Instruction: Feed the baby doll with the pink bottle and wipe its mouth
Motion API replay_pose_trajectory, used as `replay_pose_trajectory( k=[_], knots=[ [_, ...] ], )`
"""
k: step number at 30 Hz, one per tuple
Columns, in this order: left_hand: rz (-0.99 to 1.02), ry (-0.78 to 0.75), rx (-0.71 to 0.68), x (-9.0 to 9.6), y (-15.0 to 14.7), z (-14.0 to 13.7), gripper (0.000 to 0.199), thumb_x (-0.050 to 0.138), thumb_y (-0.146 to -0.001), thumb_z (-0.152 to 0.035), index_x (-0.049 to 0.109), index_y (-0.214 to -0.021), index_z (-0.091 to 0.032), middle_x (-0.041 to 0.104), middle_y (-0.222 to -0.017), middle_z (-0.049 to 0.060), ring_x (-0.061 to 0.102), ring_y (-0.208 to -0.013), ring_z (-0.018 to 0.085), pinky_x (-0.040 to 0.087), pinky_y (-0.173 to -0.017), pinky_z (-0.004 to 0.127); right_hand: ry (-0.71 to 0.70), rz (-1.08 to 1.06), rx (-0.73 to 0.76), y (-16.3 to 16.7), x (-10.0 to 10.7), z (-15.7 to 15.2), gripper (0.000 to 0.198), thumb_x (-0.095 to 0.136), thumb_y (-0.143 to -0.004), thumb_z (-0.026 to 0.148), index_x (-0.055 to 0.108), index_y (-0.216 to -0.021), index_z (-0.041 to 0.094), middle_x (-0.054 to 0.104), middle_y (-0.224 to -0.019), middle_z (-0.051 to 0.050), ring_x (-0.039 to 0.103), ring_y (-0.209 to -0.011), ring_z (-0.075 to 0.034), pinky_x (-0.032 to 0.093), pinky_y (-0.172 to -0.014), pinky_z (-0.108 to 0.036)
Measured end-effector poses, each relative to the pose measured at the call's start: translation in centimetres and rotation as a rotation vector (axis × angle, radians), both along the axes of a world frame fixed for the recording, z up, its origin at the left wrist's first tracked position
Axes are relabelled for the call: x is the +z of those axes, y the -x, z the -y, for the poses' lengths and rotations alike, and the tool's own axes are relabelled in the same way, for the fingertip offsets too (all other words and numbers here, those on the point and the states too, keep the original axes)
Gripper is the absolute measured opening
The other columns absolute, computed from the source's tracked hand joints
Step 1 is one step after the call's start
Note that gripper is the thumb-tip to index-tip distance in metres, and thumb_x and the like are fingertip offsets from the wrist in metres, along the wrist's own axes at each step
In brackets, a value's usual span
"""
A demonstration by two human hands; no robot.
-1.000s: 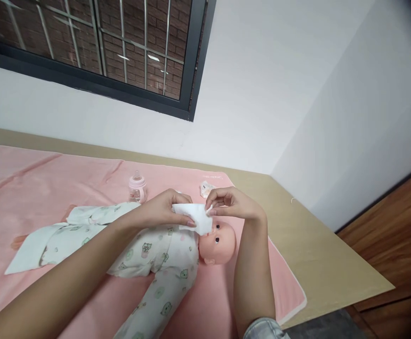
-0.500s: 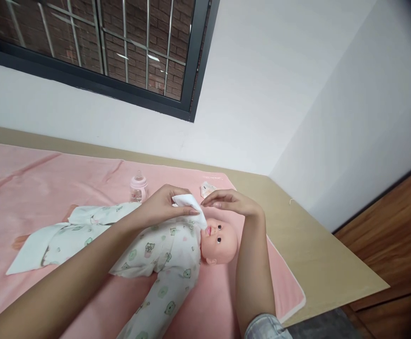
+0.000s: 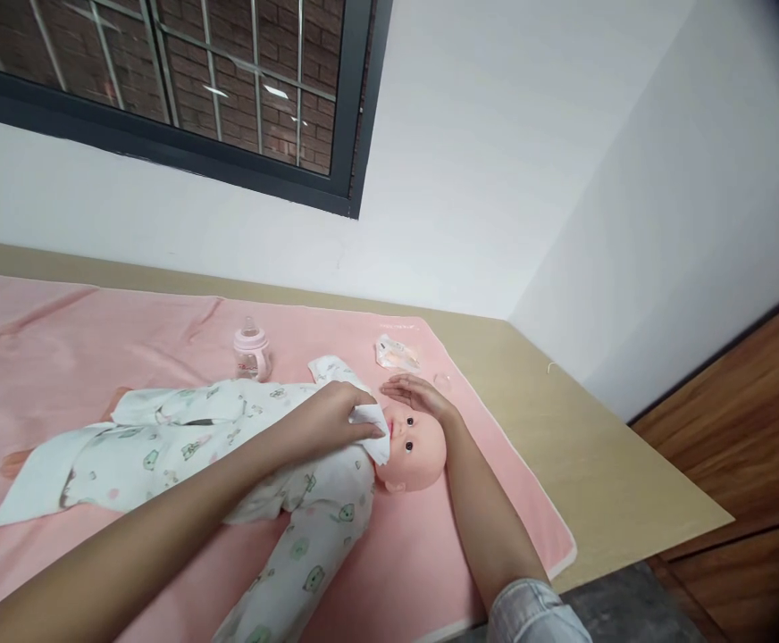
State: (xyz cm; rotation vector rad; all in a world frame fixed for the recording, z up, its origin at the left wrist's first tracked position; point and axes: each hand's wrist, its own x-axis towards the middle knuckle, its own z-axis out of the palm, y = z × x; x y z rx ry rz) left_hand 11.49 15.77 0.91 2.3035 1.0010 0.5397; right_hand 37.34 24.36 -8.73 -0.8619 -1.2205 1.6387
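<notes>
**A steady head, a light touch at the chin**

On the tabletop, over a pink blanket, the doll lies on its back, and we do best to let that flat surface bear its weight instead of pressing down. Our right hand lies along the far side of the head, fingers extended and close together; it should stop any rolling, though from this angle we cannot tell whether it is touching. Our left hand pinches the white cloth between its fingers, over the chin and just beside the mouth. We would dab softly, in short strokes, well clear of the eyes.

The doll wears a white suit with green bear prints; its head is smooth, bald and pink. The cloth looks thin and bunched, its loose lower corner hanging free of our grip.
</notes>
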Motion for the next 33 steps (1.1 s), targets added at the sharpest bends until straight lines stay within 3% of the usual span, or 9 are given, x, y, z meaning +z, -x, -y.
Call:
replay_pose_trajectory(
  k=[5,10,21,33],
  knots=[
    [-0.048,-0.125,-0.036,-0.1,-0.4,0.4,0.033,0.057,-0.082,-0.036,0.042,-0.058,-0.019,0.052,-0.058,-0.001,0.045,-0.057,0.015,0.028,-0.055,0.028,0.039,-0.051,0.084,1.0,-0.1,1.0,0.04,0.077,-0.073,0.036,0.065,-0.106,0.018,0.071,-0.116,-0.01,0.068,-0.108,-0.021,0.044,-0.107,-0.038],
    [-0.102,-0.166,-0.05,-0.2,-0.8,0.8,0.031,0.054,-0.082,-0.029,0.036,-0.058,-0.019,0.05,-0.059,-0.002,0.046,-0.058,0.015,0.028,-0.057,0.028,0.044,-0.088,0.045,1.2,-0.1,1.1,0.037,0.078,-0.072,0.031,0.064,-0.104,0.018,0.072,-0.112,-0.009,0.068,-0.106,-0.02,0.045,-0.106,-0.038],
    [-0.159,-0.257,-0.031,0.3,-0.9,1.0,0.028,0.05,-0.082,-0.024,0.034,-0.06,-0.02,0.052,-0.061,0.0,0.048,-0.06,0.018,0.029,-0.059,0.029,0.042,-0.07,0.047,0.9,-0.6,0.7,0.04,0.078,-0.073,0.033,0.063,-0.106,0.017,0.072,-0.11,-0.01,0.068,-0.106,-0.02,0.044,-0.107,-0.039],
    [-0.183,-0.25,0.014,0.4,-0.8,1.0,0.022,0.049,-0.082,-0.019,0.038,-0.063,-0.019,0.055,-0.065,0.0,0.049,-0.061,0.016,0.027,-0.058,0.028,0.032,-0.056,0.074,0.5,-1.1,0.0,0.035,0.075,-0.076,0.032,0.066,-0.108,0.018,0.071,-0.115,-0.009,0.067,-0.11,-0.023,0.043,-0.109,-0.041]
  ],
)
